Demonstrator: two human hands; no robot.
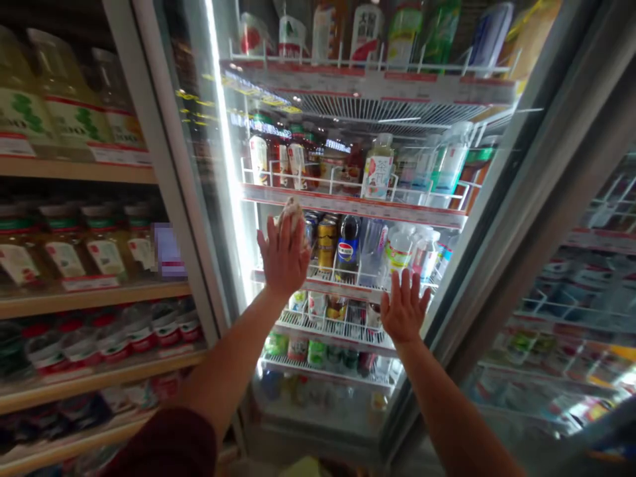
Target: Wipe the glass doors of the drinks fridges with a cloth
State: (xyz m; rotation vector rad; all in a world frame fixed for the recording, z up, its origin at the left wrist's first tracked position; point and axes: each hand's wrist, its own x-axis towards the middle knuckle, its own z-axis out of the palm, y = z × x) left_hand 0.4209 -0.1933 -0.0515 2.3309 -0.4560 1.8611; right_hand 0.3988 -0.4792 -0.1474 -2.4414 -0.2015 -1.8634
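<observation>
My left hand (284, 255) is raised against the glass door (318, 149) of a lit drinks fridge, fingers stretched. A bunched pale cloth (291, 209) shows above and behind its fingers, held against the glass; the palm hides the rest of it. Lower and to the right, my right hand (405, 308) lies with spread fingers at the same door, and no object shows in it. Behind the glass between the hands are a dark cola bottle (348, 248) and a gold can (326, 242).
Wire shelves (342, 285) of bottles and cans fill the fridge. Left of its metal frame (163, 159), wooden shelves (94, 298) carry bottles and red-lidded jars. A thick metal door edge (497, 265) slants down at the right, with another glass-fronted cabinet (571, 285) beyond it.
</observation>
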